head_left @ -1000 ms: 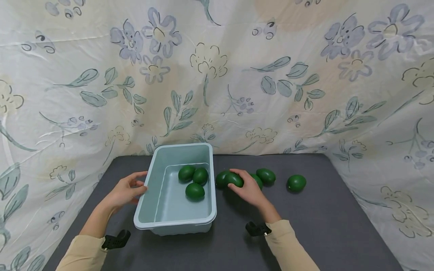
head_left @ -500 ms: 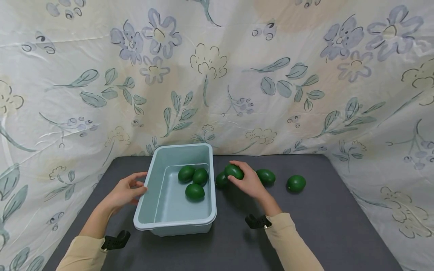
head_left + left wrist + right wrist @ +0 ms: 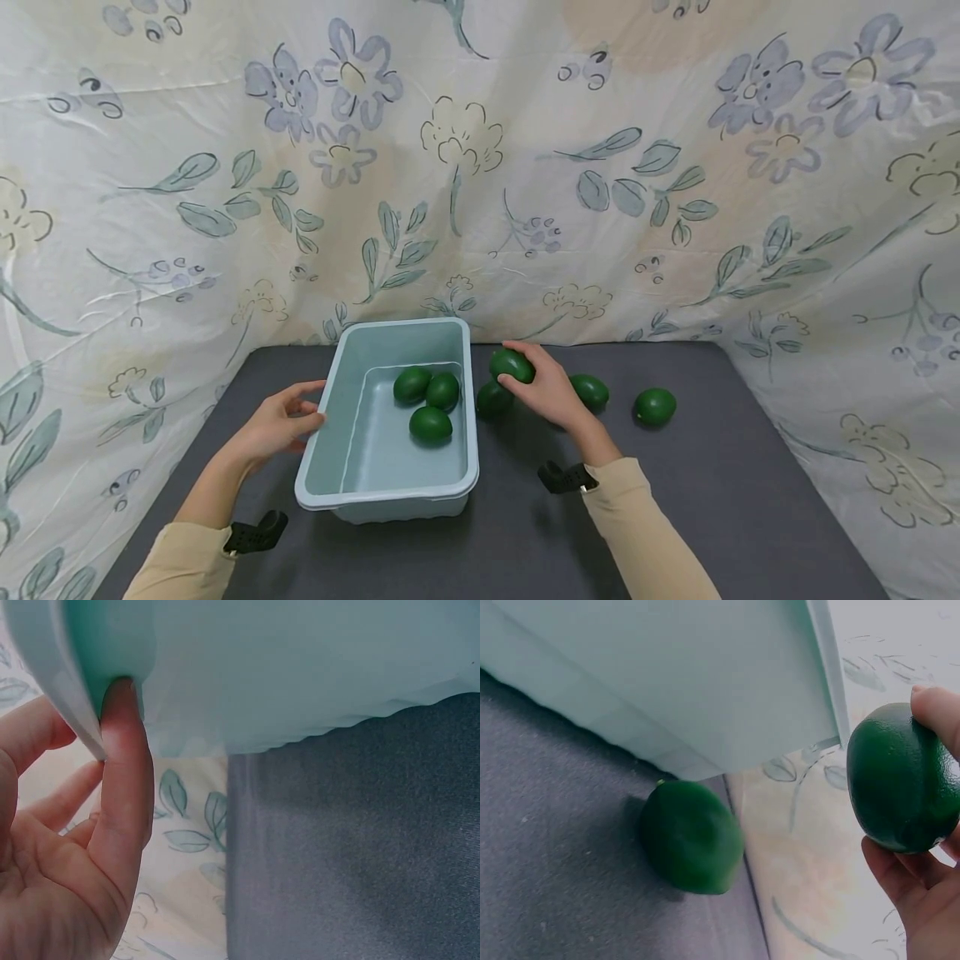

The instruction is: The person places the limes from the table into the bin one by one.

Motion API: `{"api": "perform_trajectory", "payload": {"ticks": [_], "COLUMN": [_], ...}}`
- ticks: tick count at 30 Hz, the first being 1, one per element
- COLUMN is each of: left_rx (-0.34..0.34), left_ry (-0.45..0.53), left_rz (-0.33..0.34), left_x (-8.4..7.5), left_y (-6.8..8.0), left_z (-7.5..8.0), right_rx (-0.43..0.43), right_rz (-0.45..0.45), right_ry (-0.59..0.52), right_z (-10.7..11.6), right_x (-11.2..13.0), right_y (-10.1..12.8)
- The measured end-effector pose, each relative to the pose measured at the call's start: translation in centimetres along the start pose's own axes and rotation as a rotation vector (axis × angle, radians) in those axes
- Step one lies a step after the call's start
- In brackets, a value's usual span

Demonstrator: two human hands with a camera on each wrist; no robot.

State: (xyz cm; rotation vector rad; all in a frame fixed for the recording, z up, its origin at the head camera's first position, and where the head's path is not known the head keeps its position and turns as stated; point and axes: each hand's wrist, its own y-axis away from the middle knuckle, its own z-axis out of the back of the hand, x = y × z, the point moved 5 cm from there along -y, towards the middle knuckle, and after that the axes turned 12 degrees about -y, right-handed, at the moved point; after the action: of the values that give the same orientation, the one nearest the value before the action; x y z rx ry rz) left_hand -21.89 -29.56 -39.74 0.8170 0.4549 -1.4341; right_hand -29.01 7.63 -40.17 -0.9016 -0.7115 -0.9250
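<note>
The surface (image 3: 712, 500) is a dark grey mat, closed in at the back and on both sides by a floral cloth backdrop (image 3: 525, 167). A pale teal tub (image 3: 390, 492) stands left of centre on it, with its long axis running away from me. Three green fruits (image 3: 430, 423) lie inside the tub, toward its far end.

My left hand (image 3: 279, 423) rests against the tub's left rim with the fingers loosely extended; in the left wrist view one fingertip (image 3: 120, 712) presses the tub wall under the lip. My right hand (image 3: 551, 392) grips one green fruit (image 3: 512, 365), held off the surface just right of the tub's far right corner.

One fruit (image 3: 494, 399) lies beside the tub's right wall. Two more (image 3: 589, 392) (image 3: 655, 406) lie further right. The near right portion of the surface offers open room up to its front edge.
</note>
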Motion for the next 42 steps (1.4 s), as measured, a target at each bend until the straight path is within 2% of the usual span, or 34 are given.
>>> {"api": "perform_trajectory", "payload": {"ticks": [7,19,30,37,42], "left_rx": [-0.001,-0.004,-0.004,0.007,0.005], "left_ry": [0.004,0.001,-0.006,0.041,0.039], "left_rz": [0.002,0.005,0.003,0.001,0.003], "left_x": [-0.1,-0.1,-0.2,-0.4,-0.5], "left_y": [0.1,0.0,0.1,0.2,0.3], "left_z": [0.0,0.1,0.1,0.0,-0.1], "right_rx": [0.017,0.055,0.114,0.16,0.189], "right_rz": [-0.008,0.041,0.066,0.09,0.102], "right_ry": [0.002,-0.017,-0.032,-0.06,-0.082], "right_z": [-0.2,-0.9,-2.6,-4.0,-5.0], "right_x": [1.3,3.8,6.2,7.6,8.4], "right_y": [-0.9,-2.4,-3.5,-4.2,-4.3]}}
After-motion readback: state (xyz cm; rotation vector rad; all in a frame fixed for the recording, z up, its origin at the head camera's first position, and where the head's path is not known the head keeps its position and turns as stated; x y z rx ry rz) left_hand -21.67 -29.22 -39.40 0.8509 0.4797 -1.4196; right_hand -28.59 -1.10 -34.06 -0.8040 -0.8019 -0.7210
